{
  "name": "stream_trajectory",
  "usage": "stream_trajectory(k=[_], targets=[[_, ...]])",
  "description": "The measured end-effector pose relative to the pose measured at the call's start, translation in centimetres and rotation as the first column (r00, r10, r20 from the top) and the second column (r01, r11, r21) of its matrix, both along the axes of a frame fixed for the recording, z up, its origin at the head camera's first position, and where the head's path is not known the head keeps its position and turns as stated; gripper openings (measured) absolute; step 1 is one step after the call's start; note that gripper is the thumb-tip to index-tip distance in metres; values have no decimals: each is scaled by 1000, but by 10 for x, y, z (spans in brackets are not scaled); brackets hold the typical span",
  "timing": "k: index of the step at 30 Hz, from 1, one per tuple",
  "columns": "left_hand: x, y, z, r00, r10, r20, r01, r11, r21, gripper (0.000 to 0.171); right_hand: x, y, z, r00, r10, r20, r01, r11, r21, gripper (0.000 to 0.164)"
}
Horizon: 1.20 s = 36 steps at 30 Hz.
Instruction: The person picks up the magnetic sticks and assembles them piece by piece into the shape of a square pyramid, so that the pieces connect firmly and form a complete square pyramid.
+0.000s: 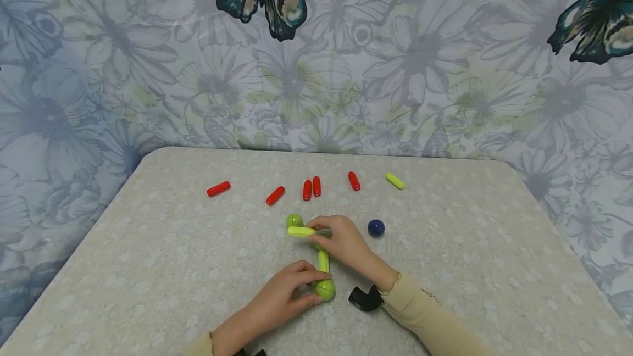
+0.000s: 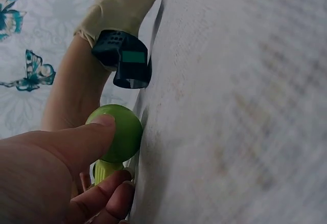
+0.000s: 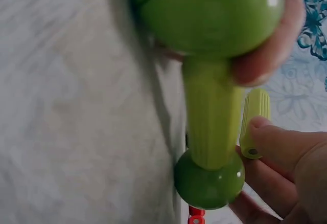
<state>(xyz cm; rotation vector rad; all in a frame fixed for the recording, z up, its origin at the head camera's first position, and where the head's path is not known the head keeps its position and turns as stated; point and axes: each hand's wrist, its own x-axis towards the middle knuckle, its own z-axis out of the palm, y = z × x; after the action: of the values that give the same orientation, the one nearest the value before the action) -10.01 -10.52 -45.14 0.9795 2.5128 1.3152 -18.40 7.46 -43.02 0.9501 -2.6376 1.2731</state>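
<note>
A yellow-green ribbed stick (image 1: 323, 261) lies on the table between two green balls. My left hand (image 1: 282, 293) grips the near green ball (image 1: 325, 290) with thumb and fingers, as the left wrist view also shows. The far ball (image 3: 209, 180) is mostly covered by my right hand (image 1: 346, 243) in the head view. That right hand pinches a second yellow-green stick (image 1: 300, 232), held sideways above the far ball, a small dark dot showing on its end in the right wrist view. Just beyond this stick's left end sits another green ball (image 1: 294, 220), overlapped by it in the head view.
Several red sticks (image 1: 275, 195) are strewn along the back, with one more yellow-green stick (image 1: 395, 181) to their right. A dark blue ball (image 1: 376, 228) sits right of my right hand. A black curved wrist piece (image 1: 366, 298) shows by the right sleeve.
</note>
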Motion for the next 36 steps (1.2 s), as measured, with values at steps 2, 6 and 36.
stream_trajectory(k=[2, 6, 36], targets=[[0, 1, -1, 1000, 3, -4, -3, 1000, 2, 38, -2, -1, -4, 1000, -5, -30, 6, 1000, 29, 17], [-1, 2, -2, 1000, 5, -8, -5, 1000, 11, 38, -5, 0, -9, 997, -4, -74, 9, 998, 68, 16], [-40, -43, 32, 995, 98, -19, -97, 992, 77, 23, -7, 10, -13, 995, 99, 11, -100, 991, 85, 15]])
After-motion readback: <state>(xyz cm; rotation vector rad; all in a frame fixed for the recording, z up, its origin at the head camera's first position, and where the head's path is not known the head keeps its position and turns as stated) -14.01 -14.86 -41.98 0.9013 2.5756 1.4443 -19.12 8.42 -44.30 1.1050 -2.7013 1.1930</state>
